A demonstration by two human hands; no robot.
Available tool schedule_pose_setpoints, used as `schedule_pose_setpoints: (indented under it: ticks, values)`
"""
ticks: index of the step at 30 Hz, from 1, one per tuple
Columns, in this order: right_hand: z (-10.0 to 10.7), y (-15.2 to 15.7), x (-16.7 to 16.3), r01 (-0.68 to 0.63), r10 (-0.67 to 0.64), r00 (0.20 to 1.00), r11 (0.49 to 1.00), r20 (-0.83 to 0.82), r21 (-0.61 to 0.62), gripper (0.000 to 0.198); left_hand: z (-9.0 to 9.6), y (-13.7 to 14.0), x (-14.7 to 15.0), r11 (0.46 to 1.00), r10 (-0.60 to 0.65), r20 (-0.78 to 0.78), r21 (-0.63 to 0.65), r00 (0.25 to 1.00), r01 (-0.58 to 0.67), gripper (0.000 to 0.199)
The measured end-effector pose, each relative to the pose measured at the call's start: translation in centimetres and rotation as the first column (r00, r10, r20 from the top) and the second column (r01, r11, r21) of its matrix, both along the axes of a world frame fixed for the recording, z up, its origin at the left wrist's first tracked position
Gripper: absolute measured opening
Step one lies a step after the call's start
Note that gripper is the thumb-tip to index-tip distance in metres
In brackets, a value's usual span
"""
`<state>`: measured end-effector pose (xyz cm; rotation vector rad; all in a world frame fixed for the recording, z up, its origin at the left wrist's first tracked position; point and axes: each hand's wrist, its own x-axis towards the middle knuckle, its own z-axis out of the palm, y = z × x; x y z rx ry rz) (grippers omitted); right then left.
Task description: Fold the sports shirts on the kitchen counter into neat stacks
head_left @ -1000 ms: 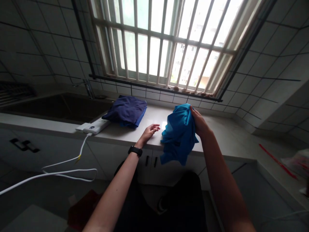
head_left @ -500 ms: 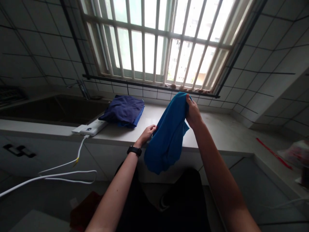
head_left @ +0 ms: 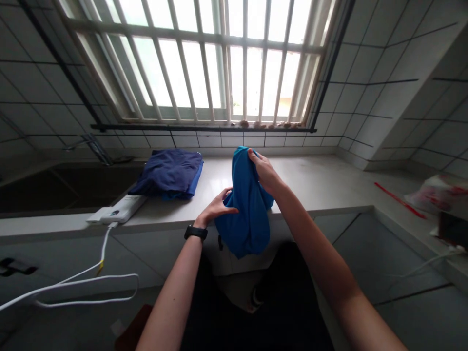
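Note:
A bright blue cloth garment hangs in folds over the front edge of the counter; its exact kind cannot be made out. My right hand pinches its top end and holds it up. At the garment's left side is my left hand, with a dark band on the wrist. Its thumb lies across the front of the cloth, spread away from the fingers, whose tips are partly behind it. To the left, a folded pile of dark blue and blue clothes rests on the counter.
The white countertop runs below a barred window. At left are a sink, a faucet and a white power strip with a cable. A red strip and plastic bag lie right.
The view has swung to the right. My right hand has lowered the garment's top end a little toward the counter. My left thumb and fingers, earlier together at the cloth's edge, have spread.

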<state>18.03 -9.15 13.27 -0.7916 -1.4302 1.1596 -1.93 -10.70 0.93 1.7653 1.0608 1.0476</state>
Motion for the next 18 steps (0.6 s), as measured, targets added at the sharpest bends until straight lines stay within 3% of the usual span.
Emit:
schedule_pose_setpoints:
  ticks: [3, 6, 7, 9, 11, 14, 18]
  values:
    - [-0.7, -0.9, -1.2, -0.137, 0.130, 0.980, 0.990, 0.151, 0.035, 0.061, 0.0, 0.0, 0.2, 0.997, -0.039, -0.125, -0.067, 0.991, 0.031, 0.059]
    - [-1.6, -0.8, -1.3, -0.125, 0.058, 0.879, 0.986, 0.473, 0.112, 0.051, -0.9, 0.7, -0.2, 0.997, 0.074, -0.098, 0.005, 0.992, -0.074, 0.037]
    - [-2.0, -0.8, -0.9, -0.066, -0.017, 0.803, 0.991, 0.596, 0.117, 0.051, -1.3, 1.1, -0.4, 0.991, 0.131, -0.065, 0.047, 0.989, -0.128, 0.034]
    - [-2.7, -0.9, 0.2, 0.102, -0.139, 0.574, 0.990, 0.807, 0.098, 0.058, -2.2, 1.7, -1.0, 0.967, 0.239, -0.018, 0.089, 0.971, -0.237, 0.030]
    - [-3.3, -1.3, 1.5, 0.218, -0.166, 0.370, 0.972, 0.914, 0.089, 0.066, -3.0, 2.1, -1.7, 0.946, 0.318, -0.008, 0.063, 0.948, -0.317, 0.029]
    - [-4.1, -2.0, 3.0, 0.185, -0.114, 0.236, 0.980, 0.965, 0.071, 0.065, -3.9, 2.5, -2.5, 0.933, 0.359, 0.027, 0.014, 0.933, -0.360, 0.032]
    - [-5.1, -1.9, 3.4, 0.076, 0.024, 0.095, 0.997, 0.995, -0.031, 0.045, -4.5, 2.7, -2.8, 0.941, 0.337, 0.081, 0.005, 0.938, -0.339, 0.038]
